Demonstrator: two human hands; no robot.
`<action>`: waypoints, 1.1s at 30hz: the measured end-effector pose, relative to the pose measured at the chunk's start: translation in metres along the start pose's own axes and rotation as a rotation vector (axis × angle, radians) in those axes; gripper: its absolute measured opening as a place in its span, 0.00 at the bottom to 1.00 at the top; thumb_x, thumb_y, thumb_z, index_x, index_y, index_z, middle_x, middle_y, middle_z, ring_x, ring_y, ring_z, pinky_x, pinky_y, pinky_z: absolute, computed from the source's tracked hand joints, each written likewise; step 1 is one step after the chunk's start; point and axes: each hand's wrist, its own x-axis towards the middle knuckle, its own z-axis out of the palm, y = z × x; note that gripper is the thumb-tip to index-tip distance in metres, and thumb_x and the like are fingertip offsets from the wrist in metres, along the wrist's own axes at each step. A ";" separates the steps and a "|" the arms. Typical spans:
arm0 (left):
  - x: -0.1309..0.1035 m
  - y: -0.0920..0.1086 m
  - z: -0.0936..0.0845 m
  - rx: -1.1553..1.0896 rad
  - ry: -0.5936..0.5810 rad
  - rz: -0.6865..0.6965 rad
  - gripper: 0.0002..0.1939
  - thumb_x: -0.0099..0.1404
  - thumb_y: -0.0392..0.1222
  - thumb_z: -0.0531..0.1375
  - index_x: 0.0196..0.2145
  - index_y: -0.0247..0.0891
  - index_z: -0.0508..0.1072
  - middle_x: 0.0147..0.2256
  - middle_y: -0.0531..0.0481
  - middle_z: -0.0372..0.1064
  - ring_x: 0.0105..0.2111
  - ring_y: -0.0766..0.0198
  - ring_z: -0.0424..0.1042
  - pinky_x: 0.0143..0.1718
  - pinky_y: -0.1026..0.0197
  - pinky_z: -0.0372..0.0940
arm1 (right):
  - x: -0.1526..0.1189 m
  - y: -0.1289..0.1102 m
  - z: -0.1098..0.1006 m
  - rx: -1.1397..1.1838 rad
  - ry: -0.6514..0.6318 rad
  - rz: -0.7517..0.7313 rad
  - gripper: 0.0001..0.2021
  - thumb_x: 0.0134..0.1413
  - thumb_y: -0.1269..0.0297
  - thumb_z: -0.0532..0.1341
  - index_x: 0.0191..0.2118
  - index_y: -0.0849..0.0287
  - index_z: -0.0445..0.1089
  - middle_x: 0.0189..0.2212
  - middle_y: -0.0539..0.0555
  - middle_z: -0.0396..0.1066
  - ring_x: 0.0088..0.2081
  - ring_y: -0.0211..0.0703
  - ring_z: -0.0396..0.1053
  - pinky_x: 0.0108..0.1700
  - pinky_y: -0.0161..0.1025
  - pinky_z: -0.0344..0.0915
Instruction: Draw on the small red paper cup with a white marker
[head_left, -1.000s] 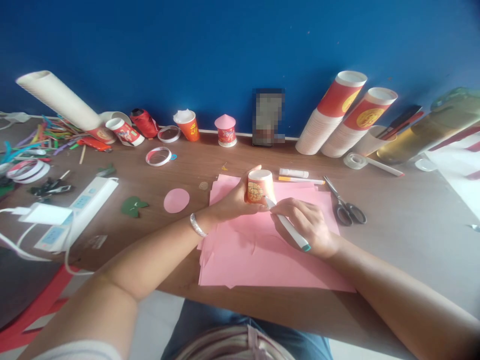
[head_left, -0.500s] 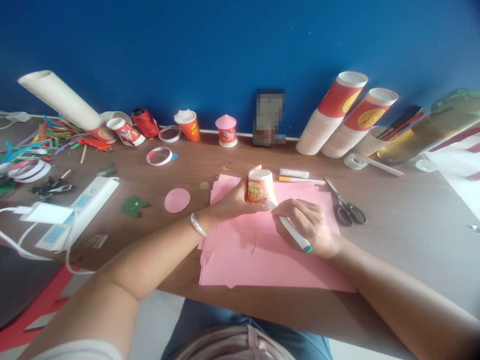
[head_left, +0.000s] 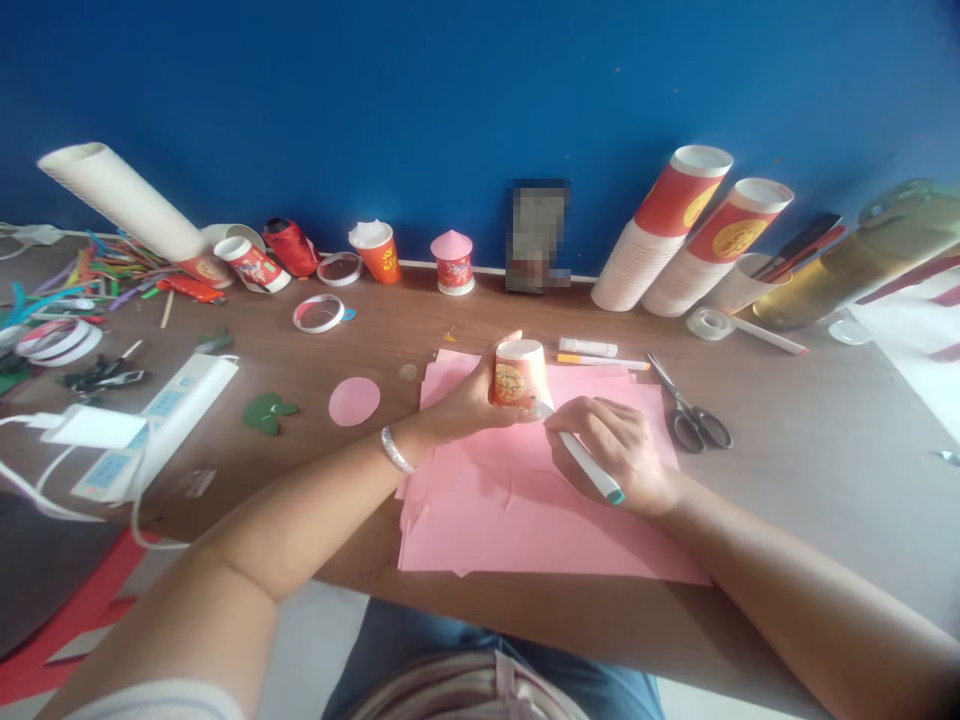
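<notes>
My left hand (head_left: pixel 478 393) is closed around a short red paper cup (head_left: pixel 522 374) with a gold round print, its pale end facing up. In my right hand (head_left: pixel 611 447) is a white marker pen (head_left: pixel 587 463) with a green end, its tip against or very near the cup's lower right side. Both hands are above stacked pink paper sheets (head_left: pixel 540 530). Behind the cup lie a white glue stick or tube (head_left: pixel 587 347) and an orange and white pen (head_left: pixel 602 361). Scissors (head_left: pixel 694 415) rest right of the paper.
A pink paper circle (head_left: pixel 355 401) and green paper piece (head_left: pixel 268 412) lie left, near a power strip (head_left: pixel 157 425). Stacked cups (head_left: pixel 641 265) lean at the back right beside a tape roll (head_left: pixel 710 322). A pink-roofed cup model (head_left: pixel 453 265) and a phone-like object (head_left: pixel 537 237) stand by the wall.
Almost nothing differs. Both hands keep their places, with the marker tip still at the cup's lower right side.
</notes>
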 end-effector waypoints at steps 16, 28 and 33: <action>-0.001 0.004 0.001 -0.077 0.010 0.005 0.57 0.60 0.43 0.72 0.75 0.53 0.41 0.62 0.41 0.61 0.63 0.43 0.63 0.64 0.37 0.62 | -0.006 0.002 0.004 0.029 0.069 -0.038 0.12 0.61 0.78 0.63 0.48 0.60 0.68 0.37 0.56 0.76 0.38 0.43 0.78 0.36 0.39 0.77; 0.000 0.004 0.003 -0.187 0.056 -0.030 0.60 0.58 0.39 0.73 0.75 0.51 0.39 0.59 0.40 0.63 0.60 0.45 0.67 0.63 0.37 0.62 | -0.006 0.005 0.003 -0.010 0.083 -0.015 0.12 0.63 0.75 0.62 0.50 0.56 0.67 0.36 0.54 0.76 0.35 0.41 0.77 0.33 0.38 0.76; 0.002 0.000 0.002 -0.167 0.092 -0.008 0.58 0.57 0.39 0.73 0.74 0.52 0.44 0.56 0.42 0.66 0.56 0.46 0.69 0.60 0.36 0.65 | -0.005 0.004 0.003 0.009 0.077 -0.027 0.12 0.61 0.77 0.63 0.48 0.59 0.68 0.36 0.56 0.75 0.37 0.44 0.78 0.36 0.39 0.77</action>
